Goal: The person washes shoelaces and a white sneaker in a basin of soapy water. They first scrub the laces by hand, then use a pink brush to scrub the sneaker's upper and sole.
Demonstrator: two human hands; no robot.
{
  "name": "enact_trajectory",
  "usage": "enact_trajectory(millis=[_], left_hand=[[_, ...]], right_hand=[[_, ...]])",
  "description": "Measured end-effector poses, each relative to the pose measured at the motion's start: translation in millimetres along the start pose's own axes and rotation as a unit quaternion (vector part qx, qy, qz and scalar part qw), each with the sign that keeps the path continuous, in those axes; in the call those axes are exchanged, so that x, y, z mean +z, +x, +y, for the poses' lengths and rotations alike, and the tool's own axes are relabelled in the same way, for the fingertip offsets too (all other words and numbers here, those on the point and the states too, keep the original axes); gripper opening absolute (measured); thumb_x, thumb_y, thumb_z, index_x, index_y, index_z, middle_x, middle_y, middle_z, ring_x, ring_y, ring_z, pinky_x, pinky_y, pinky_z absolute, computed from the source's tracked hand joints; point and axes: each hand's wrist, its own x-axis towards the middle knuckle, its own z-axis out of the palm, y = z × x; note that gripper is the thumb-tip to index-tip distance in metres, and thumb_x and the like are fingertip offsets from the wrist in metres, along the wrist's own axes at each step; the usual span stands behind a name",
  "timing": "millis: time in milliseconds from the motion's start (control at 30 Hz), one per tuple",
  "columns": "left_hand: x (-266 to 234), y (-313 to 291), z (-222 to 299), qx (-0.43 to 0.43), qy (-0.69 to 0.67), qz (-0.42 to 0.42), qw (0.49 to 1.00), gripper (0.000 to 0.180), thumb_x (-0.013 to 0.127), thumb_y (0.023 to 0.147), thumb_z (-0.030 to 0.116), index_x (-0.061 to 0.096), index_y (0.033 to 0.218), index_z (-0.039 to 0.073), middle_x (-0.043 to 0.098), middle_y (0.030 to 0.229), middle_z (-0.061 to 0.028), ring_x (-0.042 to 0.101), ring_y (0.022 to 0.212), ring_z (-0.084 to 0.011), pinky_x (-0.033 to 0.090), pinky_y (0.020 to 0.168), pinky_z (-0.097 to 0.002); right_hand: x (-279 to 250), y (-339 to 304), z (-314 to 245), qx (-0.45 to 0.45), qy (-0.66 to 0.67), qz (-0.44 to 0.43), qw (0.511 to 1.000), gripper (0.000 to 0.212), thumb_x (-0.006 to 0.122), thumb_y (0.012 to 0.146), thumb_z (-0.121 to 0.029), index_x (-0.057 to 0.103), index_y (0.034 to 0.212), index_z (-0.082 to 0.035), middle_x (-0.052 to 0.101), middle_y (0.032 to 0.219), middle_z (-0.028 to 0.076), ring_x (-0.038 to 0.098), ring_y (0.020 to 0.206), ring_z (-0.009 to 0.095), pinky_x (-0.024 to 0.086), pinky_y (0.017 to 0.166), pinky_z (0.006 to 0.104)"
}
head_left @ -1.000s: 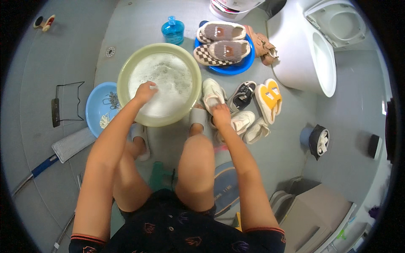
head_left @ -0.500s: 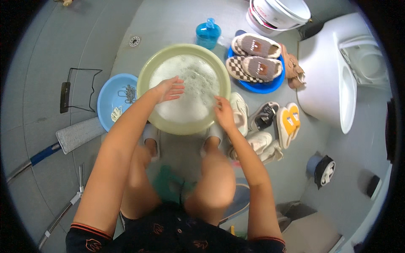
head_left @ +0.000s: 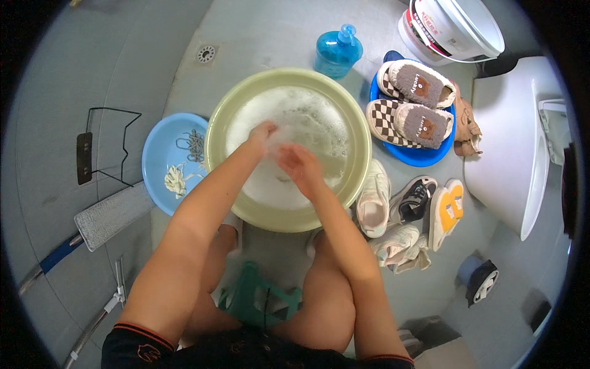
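A pale yellow-green basin (head_left: 287,225) stands in front of me, holding water covered with white suds (head_left: 255,178). Over its middle, my left hand (head_left: 264,134) is smeared by motion, its fingers partly lost in the blur. Close beside it on the right is my right hand (head_left: 298,166), fingers stretched out and somewhat blurred, with nothing seen in it. Whether the fingertips touch the water or each other is unclear. Left of the basin sits a light blue basin (head_left: 161,144) with grey shoelaces (head_left: 192,146) and white shoelaces (head_left: 176,180) in it.
At right, checkered slippers (head_left: 384,123) rest in a blue basin (head_left: 424,158). Below them stand white shoes (head_left: 373,200), a black shoe (head_left: 415,198) and yellow slippers (head_left: 444,209). Farther back are a blue bottle (head_left: 338,54), a white bucket (head_left: 424,46) and a floor drain (head_left: 206,54). A flat mop (head_left: 114,215) leans left; a green stool (head_left: 249,295) is below me.
My right hand has moved left from the basin's right rim to its middle, beside my left hand. The view has shifted, so the basin appears larger and lower.
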Motion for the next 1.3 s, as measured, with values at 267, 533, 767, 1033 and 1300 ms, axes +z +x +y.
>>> enact_trajectory(millis=[267,533,767,1033,1300], left_hand=[[13,21,-11,0.081,0.187,-0.144,0.968,0.038,0.053,0.088,0.011,0.046,0.125,0.013,0.053,0.121,-0.0073,0.054,0.095,-0.0142,0.050,0.080,-0.0309],[-1,-30,-17,0.489,0.803,0.000,0.340,0.044,0.064,0.073,0.011,0.058,0.116,0.019,0.037,0.137,-0.0159,0.034,0.127,-0.0334,0.021,0.109,-0.0459],[7,-32,-27,0.455,0.783,-0.007,0.423,0.042,0.062,0.076,0.009,0.057,0.118,0.016,0.037,0.137,-0.0169,0.034,0.128,-0.0341,0.027,0.107,-0.0459],[20,-36,-42,0.404,0.772,-0.094,0.481,0.035,0.061,0.080,0.012,0.057,0.115,0.011,0.039,0.134,-0.0179,0.042,0.122,-0.0352,0.037,0.101,-0.0412],[24,-50,-27,0.309,0.803,0.007,0.510,0.043,0.065,0.076,0.014,0.055,0.118,0.012,0.049,0.125,-0.0155,0.052,0.109,-0.0320,0.043,0.093,-0.0401]], right_hand=[[11,-15,-25,-0.382,-0.637,0.110,0.661,0.037,0.059,0.076,-0.002,0.059,0.112,-0.004,0.052,0.122,0.018,0.046,0.116,0.033,0.036,0.100,0.0419],[-36,-78,-49,-0.342,-0.782,0.239,0.463,0.048,0.060,0.072,-0.002,0.052,0.120,-0.005,0.044,0.130,0.021,0.042,0.119,0.037,0.033,0.102,0.0466],[-94,-164,-70,-0.201,-0.759,0.406,0.467,0.046,0.064,0.076,-0.016,0.051,0.119,-0.005,0.048,0.126,0.020,0.047,0.114,0.037,0.038,0.095,0.0438],[-109,-186,-80,-0.088,-0.781,0.396,0.475,0.042,0.065,0.073,-0.015,0.053,0.113,-0.009,0.059,0.103,0.018,0.058,0.096,0.036,0.049,0.076,0.0454],[-70,-231,-123,-0.134,-0.755,0.397,0.504,0.025,0.057,0.077,-0.008,0.059,0.101,-0.004,0.063,0.093,0.018,0.062,0.082,0.034,0.049,0.072,0.0419]])
